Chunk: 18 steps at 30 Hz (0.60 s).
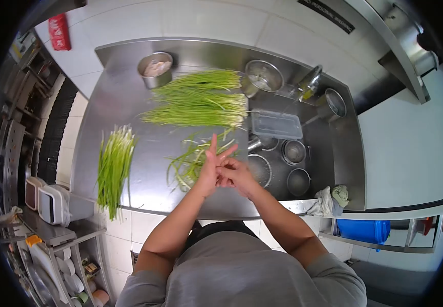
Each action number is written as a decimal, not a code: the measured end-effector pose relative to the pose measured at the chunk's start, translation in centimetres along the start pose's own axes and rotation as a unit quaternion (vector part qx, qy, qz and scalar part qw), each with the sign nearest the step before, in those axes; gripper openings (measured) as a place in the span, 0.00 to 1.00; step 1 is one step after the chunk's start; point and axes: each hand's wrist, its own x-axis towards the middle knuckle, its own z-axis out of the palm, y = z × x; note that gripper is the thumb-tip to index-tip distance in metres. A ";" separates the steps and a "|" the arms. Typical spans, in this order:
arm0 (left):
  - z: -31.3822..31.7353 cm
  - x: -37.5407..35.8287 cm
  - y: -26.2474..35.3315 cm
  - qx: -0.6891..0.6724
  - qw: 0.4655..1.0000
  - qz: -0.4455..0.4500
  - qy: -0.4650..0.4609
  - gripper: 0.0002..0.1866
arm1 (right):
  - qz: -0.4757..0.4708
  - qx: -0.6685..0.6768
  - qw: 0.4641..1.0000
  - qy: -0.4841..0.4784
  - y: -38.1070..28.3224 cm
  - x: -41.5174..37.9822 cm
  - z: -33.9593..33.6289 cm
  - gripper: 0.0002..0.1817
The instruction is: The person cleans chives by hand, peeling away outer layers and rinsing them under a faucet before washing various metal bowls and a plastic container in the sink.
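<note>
My left hand (209, 171) is over the loose green scraps, with at least two fingers stretched out and apart. Against its palm side, my right hand (236, 176) has its fingers curled in; whatever they pinch, if anything, is too small to make out. Beneath and left of the hands lies a loose pile of green onion trimmings (179, 166) on the steel counter (152, 169). Behind them, a wide bundle of green onions (201, 97) lies with its white ends to the right. A smaller bunch of green onions (115, 171) sits at the left, its tips hanging over the front edge.
A steel pot (156, 81) with pale contents stands at the back left. Right of the counter, the sink (323, 148) holds a clear plastic container (276, 125), a strainer (260, 171) and several round metal vessels. A faucet (311, 79) rises behind. Cloths (329, 200) lie at the front edge.
</note>
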 end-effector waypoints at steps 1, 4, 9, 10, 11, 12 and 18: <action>0.5 0.7 -0.9 0.024 1.000 -0.009 -0.012 0.51 | 0.012 0.062 0.998 -0.003 0.7 0.0 -1.2 0.06; 1.9 3.1 -3.6 0.083 0.996 -0.030 -0.016 0.53 | 0.019 0.155 0.987 -0.026 3.4 0.8 -6.0 0.08; 5.2 7.6 -8.8 0.071 0.993 -0.039 0.086 0.52 | 0.043 0.163 0.984 -0.051 3.3 2.4 -12.4 0.09; 5.4 8.3 -9.2 0.070 0.993 -0.031 0.091 0.50 | 0.045 0.167 0.983 -0.061 3.0 3.0 -13.7 0.09; 5.6 9.1 -9.4 0.067 0.993 -0.021 0.098 0.47 | 0.047 0.169 0.982 -0.073 2.8 3.7 -14.7 0.09; 5.8 9.7 -9.4 0.064 0.992 -0.010 0.106 0.44 | 0.049 0.167 0.981 -0.085 3.0 4.5 -15.3 0.09; 1.4 8.9 -5.3 0.249 0.889 0.075 0.377 0.34 | 0.075 0.077 0.966 -0.235 0.2 9.2 -14.7 0.10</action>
